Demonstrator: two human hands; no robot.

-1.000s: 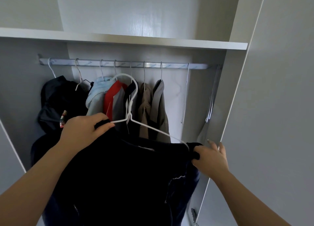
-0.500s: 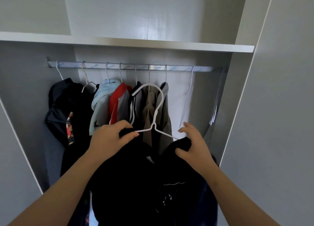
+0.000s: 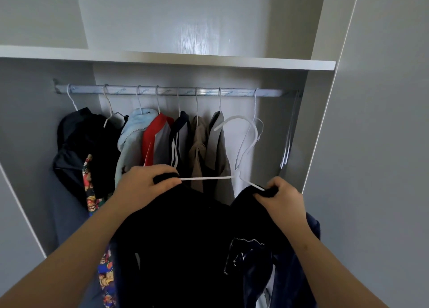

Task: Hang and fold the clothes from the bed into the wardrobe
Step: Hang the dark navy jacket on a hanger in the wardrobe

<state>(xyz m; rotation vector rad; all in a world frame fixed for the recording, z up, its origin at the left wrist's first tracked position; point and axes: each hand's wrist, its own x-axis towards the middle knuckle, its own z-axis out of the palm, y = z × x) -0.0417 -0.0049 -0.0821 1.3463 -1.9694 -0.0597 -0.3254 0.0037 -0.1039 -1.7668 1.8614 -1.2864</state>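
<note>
Dark garment [image 3: 185, 238] hangs nearest, draped on a white hanger [image 3: 209, 178] held between both hands. The left hand [image 3: 141, 187] curls its fingers [image 3: 162, 169] round the left shoulder; the right hand [image 3: 283, 196] pinches the right shoulder against the wire. The hook rises below the rail [image 3: 176, 91], right of the hung clothes [image 3: 199, 150] and overlapping an empty hanger [image 3: 255, 106]. Farther up runs the wardrobe shelf [image 3: 209, 60]; a grey door [image 3: 383, 145] stands at the right.

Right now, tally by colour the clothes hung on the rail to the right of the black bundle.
light blue garment: 1
red and grey garment: 1
navy garment with white stripes: 1
tan garment: 1
grey garment: 1
Total: 5
</note>
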